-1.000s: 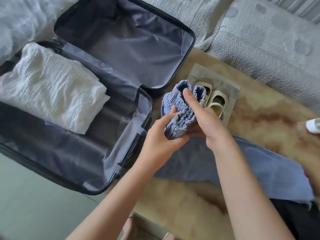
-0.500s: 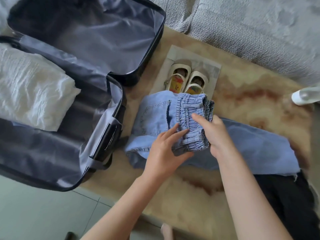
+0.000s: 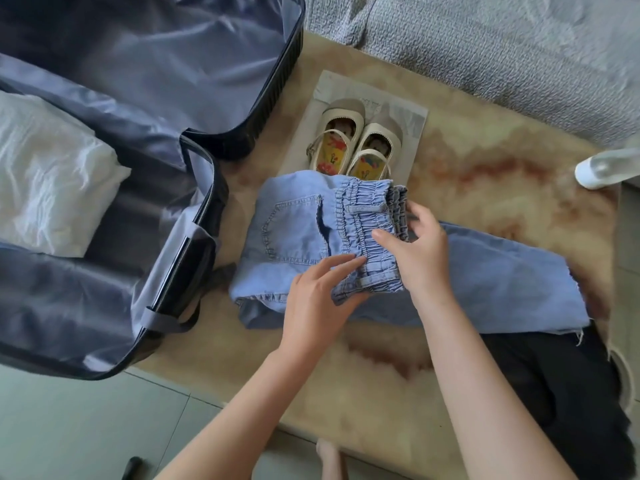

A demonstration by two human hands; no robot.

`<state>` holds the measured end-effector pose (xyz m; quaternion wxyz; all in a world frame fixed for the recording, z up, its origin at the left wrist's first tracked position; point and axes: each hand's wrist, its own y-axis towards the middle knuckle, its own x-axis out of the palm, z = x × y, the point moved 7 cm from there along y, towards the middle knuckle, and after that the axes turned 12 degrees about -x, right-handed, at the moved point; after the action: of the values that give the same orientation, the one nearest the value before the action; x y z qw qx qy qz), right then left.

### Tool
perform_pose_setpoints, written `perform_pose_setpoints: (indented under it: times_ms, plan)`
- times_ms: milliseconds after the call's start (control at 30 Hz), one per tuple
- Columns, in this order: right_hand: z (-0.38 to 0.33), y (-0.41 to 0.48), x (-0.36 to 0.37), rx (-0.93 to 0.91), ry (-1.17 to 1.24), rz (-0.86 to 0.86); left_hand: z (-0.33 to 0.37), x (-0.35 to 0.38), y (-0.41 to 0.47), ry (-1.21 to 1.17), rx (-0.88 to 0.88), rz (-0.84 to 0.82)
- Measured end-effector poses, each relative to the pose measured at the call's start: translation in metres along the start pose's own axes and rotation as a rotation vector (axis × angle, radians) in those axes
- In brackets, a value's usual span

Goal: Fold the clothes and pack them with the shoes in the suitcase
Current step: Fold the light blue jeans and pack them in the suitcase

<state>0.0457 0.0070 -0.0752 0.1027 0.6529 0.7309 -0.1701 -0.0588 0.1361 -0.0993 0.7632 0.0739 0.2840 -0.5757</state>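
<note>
The blue jeans (image 3: pixel 294 233) lay half folded on the rug (image 3: pixel 485 168), between the open suitcase (image 3: pixel 204 188) and the shoes (image 3: pixel 356 143); to fold them well, the stretchy top should go down flat with its edges lined up; the left hand (image 3: pixel 318 299) pinched the near corner of that top; the right hand (image 3: pixel 419 251) held the other side, fingers spread and bent round it.

Denim trousers (image 3: pixel 298 233) matt; suitcase lining (image 3: pixel 173 81) shiny cloth; rug (image 3: pixel 485 174) fluffy.

Tan fluffy rug (image 3: pixel 485 174) on pale tiled floor (image 3: pixel 69 427), grey sofa (image 3: pixel 502 46) behind.
</note>
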Motion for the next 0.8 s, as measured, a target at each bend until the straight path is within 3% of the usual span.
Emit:
perform_pose_setpoints:
  times_ms: [167,367,500,633,800]
  plan:
    - [0.039,-0.001,-0.013,0.061,0.009,0.044,-0.01,0.029,0.002,0.125,-0.009,-0.163]
    - [0.087,-0.001,-0.029,0.185,0.002,0.101,-0.044,-0.009,-0.003,0.429,0.013,0.138]
    - [0.094,0.004,-0.034,0.171,0.004,0.104,-0.082,-0.023,-0.011,0.574,-0.132,0.069]
    - [0.101,0.002,-0.033,0.169,-0.011,0.122,-0.11,-0.022,-0.019,0.458,-0.353,0.008]
    - [0.117,-0.008,-0.028,0.235,-0.133,0.051,-0.115,-0.031,-0.02,0.35,-0.348,0.121]
